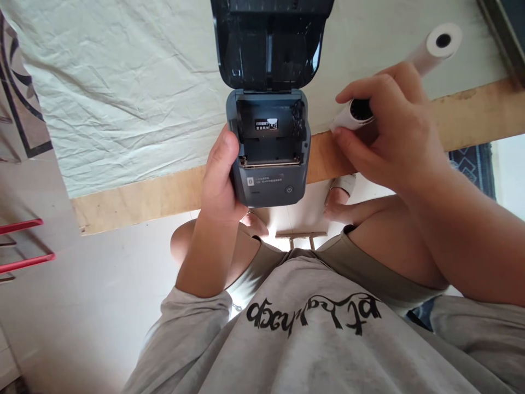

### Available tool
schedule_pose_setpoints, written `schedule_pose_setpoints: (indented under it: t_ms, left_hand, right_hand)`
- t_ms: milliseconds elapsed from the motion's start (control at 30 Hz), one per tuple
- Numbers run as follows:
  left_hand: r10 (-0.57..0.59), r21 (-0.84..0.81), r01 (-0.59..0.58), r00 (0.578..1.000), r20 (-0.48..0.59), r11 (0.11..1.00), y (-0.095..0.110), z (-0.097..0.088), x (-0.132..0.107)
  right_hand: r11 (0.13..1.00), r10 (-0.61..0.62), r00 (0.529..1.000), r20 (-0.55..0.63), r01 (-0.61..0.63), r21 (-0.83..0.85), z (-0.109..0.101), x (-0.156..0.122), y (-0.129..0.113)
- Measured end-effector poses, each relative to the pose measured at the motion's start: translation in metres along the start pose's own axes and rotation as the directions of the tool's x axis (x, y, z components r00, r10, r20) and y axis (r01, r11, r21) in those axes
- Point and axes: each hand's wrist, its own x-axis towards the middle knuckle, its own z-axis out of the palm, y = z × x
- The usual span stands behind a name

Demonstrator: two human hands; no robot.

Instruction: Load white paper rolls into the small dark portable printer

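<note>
My left hand (221,180) is wrapped round the left side of a dark grey label printer (268,189), thumb along its edge. The printer's black lid (268,49) is swung fully up and its paper compartment is bare apart from a small printed sticker (266,124). To the right of the printer, my right hand (394,126) grips a small white paper roll (346,119) with a dark core, between thumb and fingers. Part of that roll is hidden behind the fingers.
A longer white paper roll (426,57) lies behind my right hand. Wrinkled pale cloth (123,98) covers the table, with a bare wooden edge (139,194) in front. At the top right is a dark-framed object (502,38). Red bars (24,262) show at lower left.
</note>
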Motion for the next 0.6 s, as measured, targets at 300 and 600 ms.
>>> schedule_pose_setpoints:
  t_ms: [300, 600]
  left_hand:
    - [-0.017, 0.012, 0.017, 1.000, -0.014, 1.000, -0.003, 0.002, 0.002]
    - [-0.043, 0.071, 0.045, 0.999, -0.026, 0.996, 0.000, 0.002, 0.001]
  right_hand:
    - [0.537, 0.330, 0.931, 0.156, -0.321, 0.780, -0.009, 0.010, -0.022]
    - [0.891, -0.109, 0.975, -0.192, 0.182, 0.417, -0.002, 0.014, -0.045]
